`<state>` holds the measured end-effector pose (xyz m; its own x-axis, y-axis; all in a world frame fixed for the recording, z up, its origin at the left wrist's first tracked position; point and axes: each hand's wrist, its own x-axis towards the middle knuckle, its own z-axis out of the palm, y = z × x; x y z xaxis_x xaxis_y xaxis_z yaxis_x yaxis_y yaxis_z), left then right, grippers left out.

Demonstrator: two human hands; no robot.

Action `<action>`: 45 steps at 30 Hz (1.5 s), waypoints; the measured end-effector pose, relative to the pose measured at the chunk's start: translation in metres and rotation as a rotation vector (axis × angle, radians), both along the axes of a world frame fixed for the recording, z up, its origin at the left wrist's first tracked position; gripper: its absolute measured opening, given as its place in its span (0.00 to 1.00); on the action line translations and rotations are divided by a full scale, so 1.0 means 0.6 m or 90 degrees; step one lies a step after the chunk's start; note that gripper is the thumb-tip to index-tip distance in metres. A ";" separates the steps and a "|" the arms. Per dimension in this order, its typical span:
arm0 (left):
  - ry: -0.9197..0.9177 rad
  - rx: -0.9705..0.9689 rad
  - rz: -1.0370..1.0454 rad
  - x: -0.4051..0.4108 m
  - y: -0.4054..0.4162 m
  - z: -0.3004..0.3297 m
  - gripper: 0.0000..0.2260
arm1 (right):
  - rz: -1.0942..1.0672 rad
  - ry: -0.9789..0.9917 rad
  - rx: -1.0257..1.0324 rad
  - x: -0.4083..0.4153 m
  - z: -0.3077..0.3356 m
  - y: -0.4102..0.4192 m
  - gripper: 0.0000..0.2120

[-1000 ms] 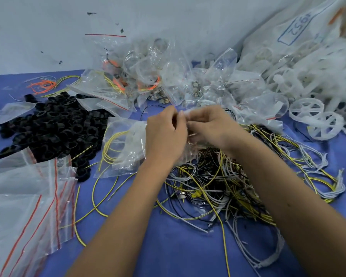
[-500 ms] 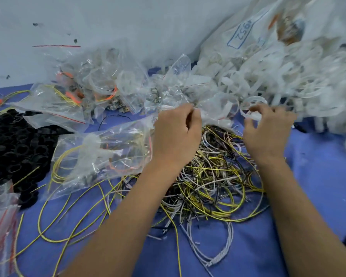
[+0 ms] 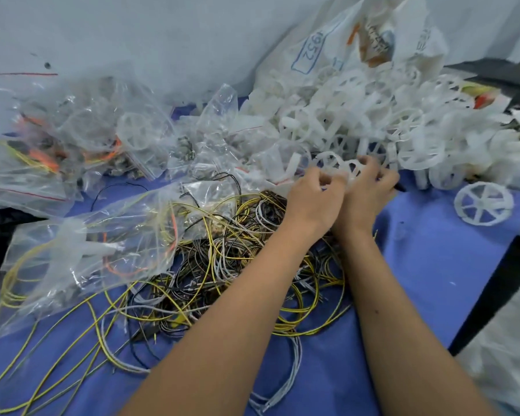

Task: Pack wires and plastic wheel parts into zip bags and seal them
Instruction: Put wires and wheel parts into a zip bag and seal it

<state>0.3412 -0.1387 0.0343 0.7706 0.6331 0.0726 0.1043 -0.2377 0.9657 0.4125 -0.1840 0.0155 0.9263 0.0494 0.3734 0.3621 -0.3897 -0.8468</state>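
My left hand and my right hand meet at the near edge of a big heap of white plastic wheel parts. Both hands curl their fingers round one white wheel part at the heap's front. A zip bag holding yellow and orange wires and a white part lies loose at the left, with neither hand on it. Between the bag and my arms spreads a tangle of yellow, white and black wires on the blue cloth.
Several filled zip bags are piled at the back left. A large printed white sack stands behind the wheel heap. A single wheel lies alone at the right. The blue table ends at a dark edge on the right.
My left hand has let go of the zip bag, which now lies on the table. Both hands moved right to the wheel heap and took hold of a wheel part. The view swung right.
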 end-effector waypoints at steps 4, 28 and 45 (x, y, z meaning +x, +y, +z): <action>-0.011 -0.050 -0.012 0.006 -0.004 -0.011 0.12 | 0.062 0.021 -0.113 0.015 -0.010 -0.006 0.11; 0.151 0.532 0.435 -0.290 0.120 0.029 0.15 | 0.302 -0.288 0.006 -0.115 0.018 0.033 0.15; -0.119 0.113 0.470 -0.390 0.221 0.027 0.10 | 0.595 0.459 0.218 -0.284 0.077 0.154 0.07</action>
